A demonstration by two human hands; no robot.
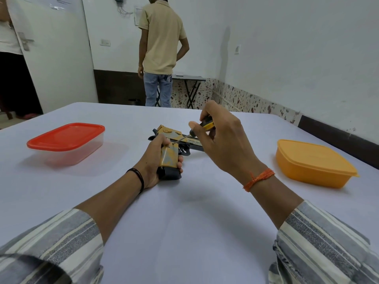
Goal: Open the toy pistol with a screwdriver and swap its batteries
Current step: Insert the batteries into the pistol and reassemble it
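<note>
**Screwdriver tip at the pistol's handle**

We see the pistol lying on its side near the middle of the worktop, its barrel pointing right and far, its handle toward us. Our left hand wraps the handle, fingers curled round its near end and thumb laid along the top, so this grip is closed on the pistol. Our right hand is raised just above and right of the pistol and pinches the black and yellow handle of the screwdriver between thumb and fingers; that grip is closed on the tool. The thin metal shaft slants down to the left, and its tip sits on the orange side of the handle, just beside our left thumb.

A clear box with a red lid stands well to the left on the worktop. An orange box with its lid on stands well to the right. A black band circles the left wrist and an orange thread the right. Beyond the worktop a person in a beige shirt stands with their back to us, next to a small folding table by the wall.
</note>
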